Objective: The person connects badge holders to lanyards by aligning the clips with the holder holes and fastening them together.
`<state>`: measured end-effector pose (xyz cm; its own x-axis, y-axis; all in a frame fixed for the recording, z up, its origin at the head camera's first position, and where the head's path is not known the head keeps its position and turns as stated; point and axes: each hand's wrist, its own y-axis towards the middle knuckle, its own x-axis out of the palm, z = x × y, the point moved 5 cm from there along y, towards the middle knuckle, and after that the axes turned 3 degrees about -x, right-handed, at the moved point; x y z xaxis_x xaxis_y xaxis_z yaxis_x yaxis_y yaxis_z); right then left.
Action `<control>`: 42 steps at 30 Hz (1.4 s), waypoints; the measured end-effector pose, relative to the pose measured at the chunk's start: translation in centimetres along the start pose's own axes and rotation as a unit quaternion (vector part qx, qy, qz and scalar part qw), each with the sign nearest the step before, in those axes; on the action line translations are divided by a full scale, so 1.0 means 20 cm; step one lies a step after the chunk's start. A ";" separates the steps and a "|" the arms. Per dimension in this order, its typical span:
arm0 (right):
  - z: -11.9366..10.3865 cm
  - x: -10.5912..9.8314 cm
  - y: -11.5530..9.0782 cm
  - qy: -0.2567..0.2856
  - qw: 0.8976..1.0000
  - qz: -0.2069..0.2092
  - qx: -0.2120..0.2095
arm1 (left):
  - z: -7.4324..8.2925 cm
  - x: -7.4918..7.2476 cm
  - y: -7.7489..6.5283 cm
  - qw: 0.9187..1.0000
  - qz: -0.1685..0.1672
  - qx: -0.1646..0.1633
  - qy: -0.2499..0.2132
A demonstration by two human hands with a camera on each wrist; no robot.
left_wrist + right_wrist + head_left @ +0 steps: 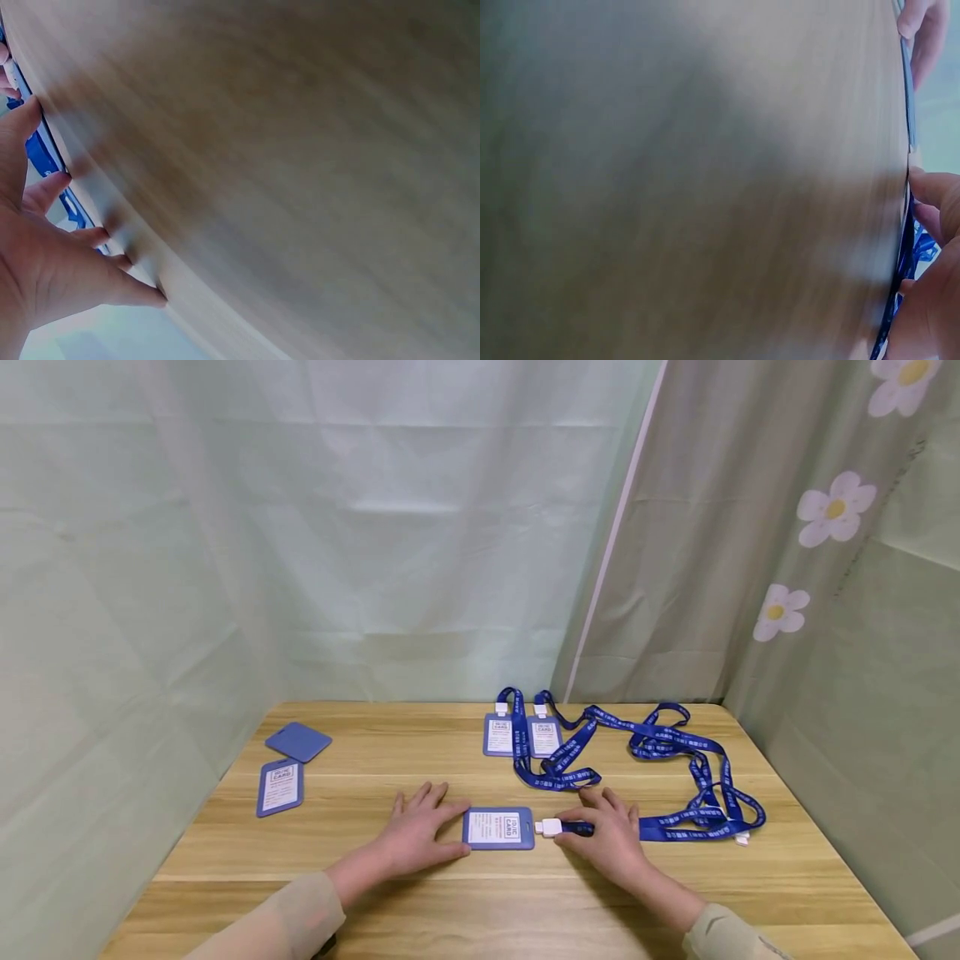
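Flat on the wooden table lies a blue ID card holder point(496, 828), its slotted end pointing right. My left hand point(420, 831) spreads at its left end, thumb and index fingertip touching the two left corners, other fingers resting on the table. In the left wrist view, the left hand point(67, 262) shows these fairly straight fingers. My right hand point(609, 837) pinches a blue lanyard point(678, 827) by its white plastic clip point(551, 827), between thumb and index finger. The clip's tip sits just right of the holder's slot. In the right wrist view, the right hand point(937, 255) partly hides the clip.
Two card holders with lanyards attached, a left one point(496, 737) and a right one point(545, 739), lie at the back. Further looped lanyards point(667, 739) spread right. At left lie a face-down holder point(298, 741) and a face-up holder point(280, 789). Curtains point(450, 568) stand behind the table.
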<state>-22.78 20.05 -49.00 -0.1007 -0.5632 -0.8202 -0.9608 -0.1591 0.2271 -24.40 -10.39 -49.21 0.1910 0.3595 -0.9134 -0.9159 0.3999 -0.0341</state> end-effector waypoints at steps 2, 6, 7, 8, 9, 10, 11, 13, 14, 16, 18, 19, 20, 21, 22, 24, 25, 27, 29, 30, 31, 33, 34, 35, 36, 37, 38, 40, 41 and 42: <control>-0.01 0.00 0.00 -0.001 1.000 0.000 0.002 | 0.00 0.01 0.00 1.000 -0.001 -0.005 0.002; 0.00 0.00 0.00 0.001 1.000 0.001 0.007 | 0.00 0.01 0.01 1.000 0.002 -0.008 0.001; 0.00 0.00 0.00 0.002 1.000 0.001 0.007 | 0.00 0.01 0.01 1.000 0.004 -0.007 0.001; 0.00 0.01 0.00 0.005 1.000 0.001 0.008 | 0.01 0.01 0.01 1.000 0.004 -0.007 0.001; 0.00 0.01 0.00 0.008 1.000 0.000 0.008 | 0.01 0.01 0.01 1.000 0.005 -0.008 0.001; 0.00 0.01 0.00 0.011 1.000 0.000 0.008 | 0.01 0.01 0.01 1.000 0.006 -0.009 0.000; 0.00 0.02 0.00 0.014 1.000 -0.001 0.008 | 0.01 0.01 0.01 1.000 0.006 -0.010 -0.001; 0.00 0.02 0.00 0.021 1.000 -0.002 0.006 | 0.01 0.01 0.01 1.000 0.007 -0.012 -0.001; 0.00 0.03 0.00 0.024 1.000 -0.003 0.006 | 0.01 0.01 0.01 1.000 0.008 -0.013 -0.001; 0.00 0.03 0.01 0.029 1.000 -0.004 0.004 | 0.01 0.01 0.01 1.000 0.008 -0.014 -0.001; 0.00 0.03 0.01 0.031 1.000 -0.005 0.001 | 0.01 0.01 0.01 1.000 0.008 -0.015 -0.001; -0.01 0.03 0.01 0.032 0.999 -0.006 0.000 | 0.01 0.01 0.01 1.000 0.008 -0.014 -0.002; -0.01 0.03 0.01 0.031 0.999 -0.007 0.000 | 0.01 0.01 0.02 1.000 0.007 -0.014 -0.003; -0.01 0.03 0.01 0.029 1.000 -0.008 -0.001 | 0.01 0.01 0.02 1.000 0.007 -0.014 -0.003; -0.01 0.03 0.01 0.028 1.000 -0.010 -0.001 | 0.01 0.01 0.02 1.000 0.008 -0.013 -0.003; -0.01 0.03 0.01 0.022 1.000 -0.014 -0.001 | 0.00 0.02 0.02 1.000 0.009 -0.012 -0.003; -0.01 0.03 0.01 0.020 1.000 -0.016 -0.001 | 0.00 0.02 0.02 1.000 0.010 -0.011 -0.003; -0.01 0.03 0.01 0.016 1.000 -0.020 -0.003 | 0.00 0.02 0.02 1.000 0.011 -0.009 -0.003; -0.01 0.02 0.01 0.014 1.000 -0.023 -0.007 | 0.00 0.02 0.02 1.000 0.013 -0.007 -0.004; -0.01 0.02 0.01 0.013 1.000 -0.024 -0.010 | 0.00 0.02 0.02 1.000 0.013 -0.006 -0.003; -0.01 0.01 0.01 0.011 1.000 -0.024 -0.013 | 0.00 0.02 0.02 1.000 0.014 -0.005 -0.004; 0.00 0.01 0.01 0.004 0.999 -0.022 -0.022 | 0.00 0.02 0.02 1.000 0.015 -0.005 -0.003; 0.00 0.01 0.01 0.001 0.999 -0.022 -0.026 | 0.00 0.02 0.02 1.000 0.015 -0.005 -0.003; 0.01 0.00 0.01 -0.002 0.999 -0.022 -0.028 | 0.00 0.02 0.02 1.000 0.015 -0.006 -0.002; 0.01 0.00 0.01 -0.004 0.999 -0.021 -0.032 | 0.00 0.02 0.02 1.000 0.014 -0.006 -0.001; 0.02 0.00 0.01 -0.005 0.999 -0.021 -0.034 | 0.00 0.02 0.02 1.000 0.014 -0.006 -0.001; 0.02 0.00 0.02 -0.004 0.999 -0.021 -0.038 | 0.00 0.02 0.02 1.000 0.014 -0.006 0.000; 0.02 0.00 0.02 -0.001 0.999 -0.023 -0.040 | 0.00 0.02 0.02 1.000 0.012 -0.008 -0.001; 0.02 0.01 0.02 0.001 0.999 -0.024 -0.041 | 0.00 0.02 0.02 1.000 0.011 -0.009 -0.001; 0.02 0.01 0.02 0.002 0.999 -0.025 -0.042 | 0.00 0.02 0.02 1.000 0.011 -0.009 -0.003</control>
<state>-23.29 20.23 -49.23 -0.0516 -0.5562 -0.8295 -0.9395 -0.2547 0.2292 -24.60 -10.05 -49.61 0.1728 0.3724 -0.9118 -0.9263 0.3762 -0.0218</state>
